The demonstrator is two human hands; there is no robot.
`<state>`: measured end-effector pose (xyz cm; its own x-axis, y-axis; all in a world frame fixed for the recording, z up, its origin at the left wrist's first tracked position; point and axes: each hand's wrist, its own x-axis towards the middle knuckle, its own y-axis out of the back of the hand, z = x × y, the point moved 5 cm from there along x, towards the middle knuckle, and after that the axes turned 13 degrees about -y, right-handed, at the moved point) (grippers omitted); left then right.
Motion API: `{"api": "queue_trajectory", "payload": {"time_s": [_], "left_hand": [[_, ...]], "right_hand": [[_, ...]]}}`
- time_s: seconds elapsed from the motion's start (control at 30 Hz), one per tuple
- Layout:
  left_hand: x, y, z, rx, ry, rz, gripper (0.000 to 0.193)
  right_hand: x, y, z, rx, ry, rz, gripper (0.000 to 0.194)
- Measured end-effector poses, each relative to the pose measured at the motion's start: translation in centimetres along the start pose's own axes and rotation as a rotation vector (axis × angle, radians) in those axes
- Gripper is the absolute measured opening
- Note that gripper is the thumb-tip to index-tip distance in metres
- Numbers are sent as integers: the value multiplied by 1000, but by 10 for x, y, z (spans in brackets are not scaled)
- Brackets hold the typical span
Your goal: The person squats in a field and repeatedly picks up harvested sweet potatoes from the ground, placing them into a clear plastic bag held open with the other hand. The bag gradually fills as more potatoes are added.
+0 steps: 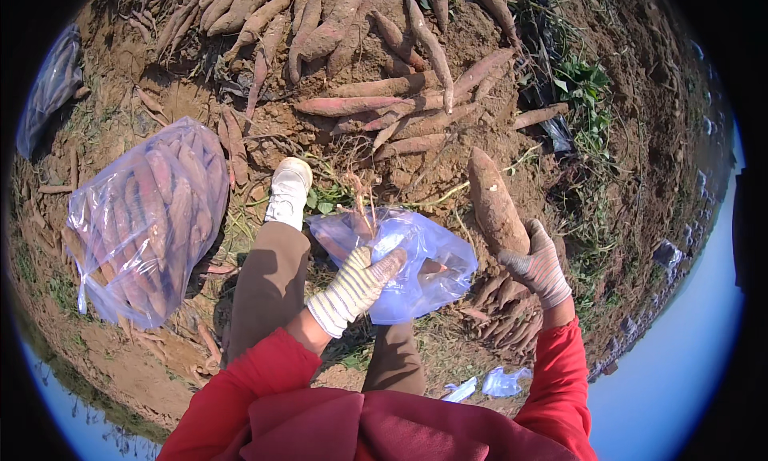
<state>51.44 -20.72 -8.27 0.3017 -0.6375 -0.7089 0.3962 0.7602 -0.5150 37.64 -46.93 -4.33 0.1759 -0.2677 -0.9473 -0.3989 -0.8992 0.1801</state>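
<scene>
My left hand [360, 287], in a striped knit glove, grips the rim of a translucent purple plastic bag [414, 251]. A sweet potato tip [433, 267] shows in the bag's mouth, and more inside is hard to make out. In my gloved right hand [537, 263] is a large sweet potato [493, 200], held by its lower end and pointing away from me. It is to the right of the bag, apart from it. Beyond the bag, a loose pile of sweet potatoes [390, 98] lies on the soil.
A filled plastic bag of sweet potatoes [150, 221] stands left of my white shoe [289, 191], another bag [51, 92] farther off. Smaller sweet potatoes [507, 311] are heaped below my right hand. Plastic bags [504, 382] lie behind. Green vines [585, 95] and black plastic film [558, 134] are at right.
</scene>
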Motion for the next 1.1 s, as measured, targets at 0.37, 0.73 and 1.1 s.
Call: {"api": "queue_trajectory", "payload": {"time_s": [0.37, 0.73, 1.1], "left_hand": [[-38, -67, -1, 626, -375, -767, 25], [-31, -13, -18, 642, -162, -791, 34], [-17, 2, -2, 894, 69, -520, 35]], "right_hand": [[-44, -99, 56, -1338, 348, 4, 35], [156, -203, -212, -1464, 675, 300, 65], [85, -150, -160, -1335, 423, 568, 45]]}}
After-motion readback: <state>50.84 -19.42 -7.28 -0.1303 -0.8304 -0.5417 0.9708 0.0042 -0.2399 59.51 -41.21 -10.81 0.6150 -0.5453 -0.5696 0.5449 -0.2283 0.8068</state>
